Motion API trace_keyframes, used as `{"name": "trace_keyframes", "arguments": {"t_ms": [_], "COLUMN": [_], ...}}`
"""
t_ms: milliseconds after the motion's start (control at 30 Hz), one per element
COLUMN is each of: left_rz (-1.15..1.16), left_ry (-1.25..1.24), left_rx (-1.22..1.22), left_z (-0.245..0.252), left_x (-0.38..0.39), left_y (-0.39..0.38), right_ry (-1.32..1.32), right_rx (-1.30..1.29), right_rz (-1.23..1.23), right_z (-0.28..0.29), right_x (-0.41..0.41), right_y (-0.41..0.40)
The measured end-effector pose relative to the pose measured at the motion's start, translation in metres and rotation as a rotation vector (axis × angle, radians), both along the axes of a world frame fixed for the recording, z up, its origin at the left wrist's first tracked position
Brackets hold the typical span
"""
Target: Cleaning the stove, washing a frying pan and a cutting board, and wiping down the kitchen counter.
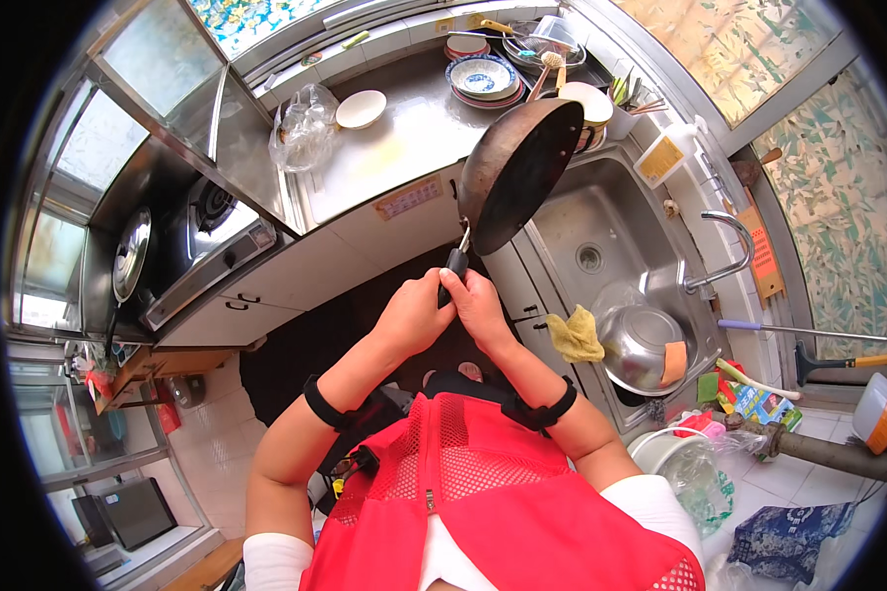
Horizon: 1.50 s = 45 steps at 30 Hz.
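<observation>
Both hands grip the black handle of a dark wok (pixel 514 177) in front of my body. My left hand (pixel 415 310) wraps the handle from the left, and my right hand (pixel 479 310) closes on it from the right, with the thumbs close together. The wok is tilted onto its side, its dark inner face turned to the right, raised between the counter and the sink (pixel 599 214). Part of its handle is hidden by my fingers.
Stacked plates (pixel 482 77), a white dish (pixel 361 109) and a plastic bag (pixel 304 127) are on the counter. An upturned steel basin (pixel 639 343) sits by the sink below the faucet (pixel 724 251). A yellow cloth (pixel 576 336) hangs at its edge. A gas stove (pixel 214 244) stands left.
</observation>
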<state>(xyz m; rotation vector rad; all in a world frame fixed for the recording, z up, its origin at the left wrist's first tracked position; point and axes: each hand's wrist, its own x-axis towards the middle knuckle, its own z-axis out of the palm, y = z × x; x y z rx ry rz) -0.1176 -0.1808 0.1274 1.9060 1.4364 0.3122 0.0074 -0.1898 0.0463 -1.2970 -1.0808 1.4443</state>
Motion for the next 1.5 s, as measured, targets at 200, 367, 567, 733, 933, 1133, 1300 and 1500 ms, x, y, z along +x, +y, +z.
{"name": "trace_keyframes", "arguments": {"t_ms": [200, 367, 567, 733, 933, 1133, 1300, 1500], "left_rz": [-0.14, -0.241, -0.36, -0.333, -0.229, -0.228, -0.208, -0.204], "left_ry": [0.061, 0.138, 0.181, 0.112, -0.069, -0.061, -0.149, -0.139], "left_rx": [0.213, 0.334, 0.351, 0.286, 0.177, 0.172, 0.28, 0.207], "left_z": [0.01, 0.023, 0.026, 0.017, 0.01, 0.012, 0.003, -0.018], "left_x": [0.025, 0.051, 0.075, 0.09, 0.095, 0.095, 0.089, 0.069], "left_y": [0.003, 0.006, 0.015, 0.018, 0.014, 0.015, 0.017, 0.019], "right_ry": [0.009, 0.028, 0.04, -0.07, -0.158, -0.159, -0.154, -0.245], "right_rx": [0.216, 0.19, 0.155, 0.202, 0.212, 0.247, 0.242, 0.171], "right_rz": [-0.176, -0.249, -0.294, -0.324, -0.347, -0.348, -0.343, -0.237], "right_z": [0.02, 0.033, 0.032, 0.036, 0.034, 0.033, 0.031, 0.018], "right_x": [0.022, 0.046, 0.071, 0.087, 0.091, 0.089, 0.084, 0.078], "right_y": [0.002, 0.001, -0.001, -0.002, -0.005, -0.002, 0.0, 0.002]}}
